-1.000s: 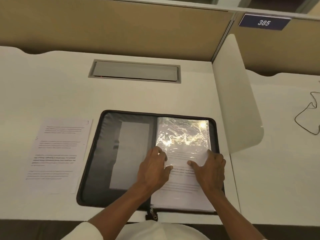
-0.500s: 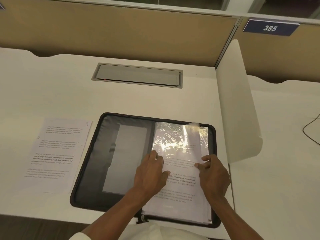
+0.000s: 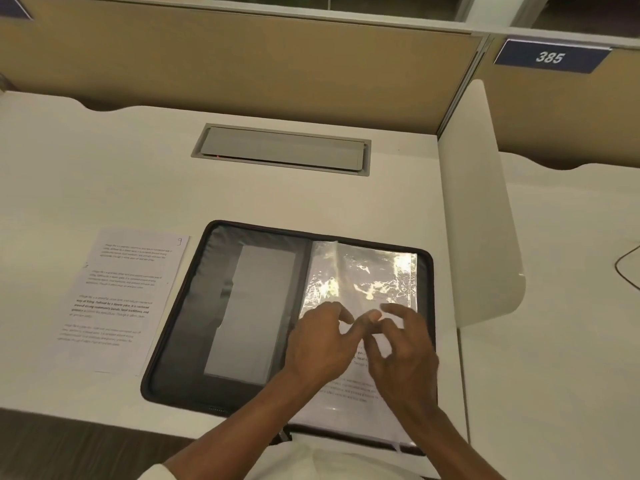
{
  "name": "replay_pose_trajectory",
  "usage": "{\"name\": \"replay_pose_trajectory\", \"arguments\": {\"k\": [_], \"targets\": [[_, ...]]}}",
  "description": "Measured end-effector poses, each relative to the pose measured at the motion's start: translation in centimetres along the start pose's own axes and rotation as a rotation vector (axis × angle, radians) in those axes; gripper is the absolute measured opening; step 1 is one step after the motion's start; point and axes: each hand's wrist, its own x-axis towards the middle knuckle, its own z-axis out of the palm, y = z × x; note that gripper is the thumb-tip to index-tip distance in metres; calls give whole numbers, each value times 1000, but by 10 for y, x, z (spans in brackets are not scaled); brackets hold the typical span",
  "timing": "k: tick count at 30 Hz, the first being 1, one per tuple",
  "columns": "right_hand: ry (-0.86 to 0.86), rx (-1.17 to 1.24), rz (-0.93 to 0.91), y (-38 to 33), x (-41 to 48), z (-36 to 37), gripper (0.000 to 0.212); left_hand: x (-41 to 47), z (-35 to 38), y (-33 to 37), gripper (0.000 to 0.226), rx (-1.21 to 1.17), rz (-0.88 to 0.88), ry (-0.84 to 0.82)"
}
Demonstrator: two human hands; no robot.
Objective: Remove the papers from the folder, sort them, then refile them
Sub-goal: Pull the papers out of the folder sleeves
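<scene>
The left hand (image 3: 322, 344) and right hand (image 3: 405, 355) rest with curled fingers on the clear sleeve (image 3: 360, 278), fingertips meeting; whether either pinches it cannot be told. The sleeve covers papers (image 3: 346, 393) in the open folder (image 3: 187, 334) at the desk's (image 3: 104, 168) near edge, a loose sheet (image 3: 121, 299) just left

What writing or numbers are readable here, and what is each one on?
"385": blue sign, upper right.
"9": handwritten, top corner of the loose sheet.
Printed paragraphs on that sheet: too small to read.
Print on the sleeved page in the folder: blurred, unreadable.
</scene>
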Motion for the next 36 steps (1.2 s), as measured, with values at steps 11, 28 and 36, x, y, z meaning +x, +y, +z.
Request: {"name": "replay_pose_trajectory", "arguments": {"k": [11,28,36], "targets": [[-105,291,127,-17,2,15,29,16,-59,-42,15,-66,-167,189],[-418,-276,605,30,17,16,90,61,-129,-136,27,176,-449,418],[-330,-202,701,43,24,13,90,71,-131,-143,17,251,-518,346]]}}
